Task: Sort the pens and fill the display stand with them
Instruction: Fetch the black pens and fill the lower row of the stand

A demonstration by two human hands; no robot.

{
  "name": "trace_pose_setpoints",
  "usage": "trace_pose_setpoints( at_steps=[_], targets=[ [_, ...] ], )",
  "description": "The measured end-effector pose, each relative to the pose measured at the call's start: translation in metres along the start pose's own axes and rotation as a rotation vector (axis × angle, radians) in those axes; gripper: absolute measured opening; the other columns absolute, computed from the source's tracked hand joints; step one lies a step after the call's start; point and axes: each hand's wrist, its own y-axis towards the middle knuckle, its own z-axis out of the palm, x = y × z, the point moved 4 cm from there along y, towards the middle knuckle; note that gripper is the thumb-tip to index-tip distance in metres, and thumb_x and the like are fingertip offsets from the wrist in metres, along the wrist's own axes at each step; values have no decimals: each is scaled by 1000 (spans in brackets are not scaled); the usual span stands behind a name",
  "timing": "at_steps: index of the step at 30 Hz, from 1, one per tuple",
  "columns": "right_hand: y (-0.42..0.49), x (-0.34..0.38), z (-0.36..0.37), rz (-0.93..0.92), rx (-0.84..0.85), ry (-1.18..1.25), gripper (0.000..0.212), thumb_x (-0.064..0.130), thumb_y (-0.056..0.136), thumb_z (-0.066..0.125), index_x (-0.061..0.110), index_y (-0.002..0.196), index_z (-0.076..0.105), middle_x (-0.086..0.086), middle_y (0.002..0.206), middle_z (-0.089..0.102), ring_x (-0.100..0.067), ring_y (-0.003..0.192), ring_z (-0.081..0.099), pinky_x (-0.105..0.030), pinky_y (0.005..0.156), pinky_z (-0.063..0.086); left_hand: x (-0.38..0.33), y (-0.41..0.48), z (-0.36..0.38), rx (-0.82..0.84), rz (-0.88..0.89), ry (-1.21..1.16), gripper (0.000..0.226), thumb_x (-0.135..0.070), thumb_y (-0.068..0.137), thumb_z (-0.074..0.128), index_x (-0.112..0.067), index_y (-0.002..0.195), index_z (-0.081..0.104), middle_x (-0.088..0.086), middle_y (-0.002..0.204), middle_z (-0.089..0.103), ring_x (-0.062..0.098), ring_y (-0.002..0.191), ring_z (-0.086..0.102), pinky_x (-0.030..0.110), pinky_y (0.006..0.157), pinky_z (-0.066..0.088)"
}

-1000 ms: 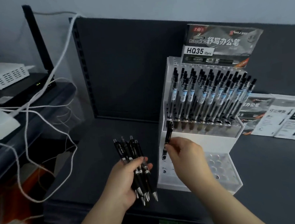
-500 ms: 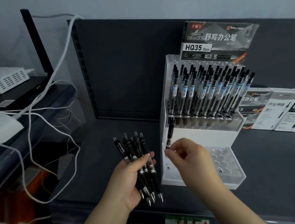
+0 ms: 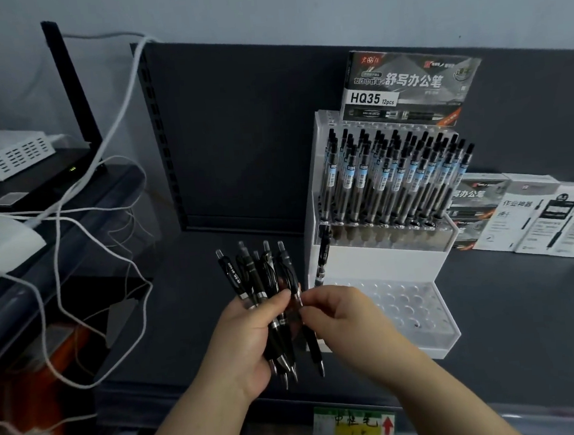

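Between the hands, the pen bundle (image 3: 266, 280) is gripped by the left hand (image 3: 251, 343), while the right hand (image 3: 341, 316) pinches its outermost pen (image 3: 315, 349). Just beyond the right hand, the display stand (image 3: 385, 262) holds a lone pen (image 3: 324, 252) in its lower tier. This looks like the picking step. Next, the pinched pen needs seating tip-down in a neighbouring hole.

Left hand (image 3: 250, 337) gripping pens (image 3: 266, 274), right hand (image 3: 341, 316) beside it, fingers (image 3: 311, 299) pinching one pen (image 3: 314, 349)

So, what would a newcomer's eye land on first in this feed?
The white display stand, right of centre: upper tier packed with clear pens, lower tier nearly bare. In front, the left hand grips a bundle of black pens while the right hand pinches its rightmost pen.
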Motion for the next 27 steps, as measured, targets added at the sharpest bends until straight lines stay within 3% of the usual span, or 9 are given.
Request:
trace_pose_setpoints(
  at_steps=[4, 8, 12, 15, 20, 27],
  targets=[
    [1, 2, 3, -52, -39, -98, 8, 26, 86, 63, 31, 80, 64, 8, 60, 57, 1, 51, 46, -15, 53, 39, 0, 0, -1, -23, 33, 5, 20, -7, 83, 63, -2, 102, 68, 16, 92, 72, 28, 80, 71, 33, 59, 54],
    [3, 8, -4, -57, -91, -101, 12, 22, 86, 65, 32, 80, 63, 9, 63, 62, 3, 50, 51, -10, 51, 39, -2, -1, 2, -32, 50, -35, 11, -5, 84, 63, -8, 92, 69, 9, 83, 73, 22, 73, 69, 31, 58, 52],
    [6, 8, -42, -76, -458, -24, 17, 21, 85, 67, 27, 97, 59, 10, 78, 67, 2, 61, 57, -11, 56, 43, -3, 4, -6, -94, 20, -123, 10, -5, 85, 62, -14, 89, 64, 2, 79, 72, 13, 72, 60, 30, 60, 50],
    [7, 5, -64, -96, -642, -4, 8, 22, 85, 67, 23, 90, 61, 15, 76, 65, 10, 64, 56, -4, 54, 41, 0, 7, -13, -131, -27, -161, 4, -9, 84, 64, -13, 86, 63, 2, 72, 65, 13, 67, 59, 28, 54, 51],
    [22, -9, -60, -48, -628, -126, 13, 24, 87, 65, 18, 98, 65, 21, 75, 59, 7, 69, 55, -2, 54, 40, 8, 7, -15, -148, -123, -205, 8, -15, 87, 62, -8, 91, 60, 4, 71, 60, 15, 63, 58, 27, 46, 52],
    [29, -21, -52, -43, -588, -246, 15, 24, 87, 64, 14, 97, 69, 24, 67, 53, 10, 65, 50, 3, 55, 36, 6, 3, -13, -156, -145, -206, 10, -10, 89, 57, -2, 95, 61, 8, 72, 62, 17, 66, 59, 28, 49, 56]
  ],
)
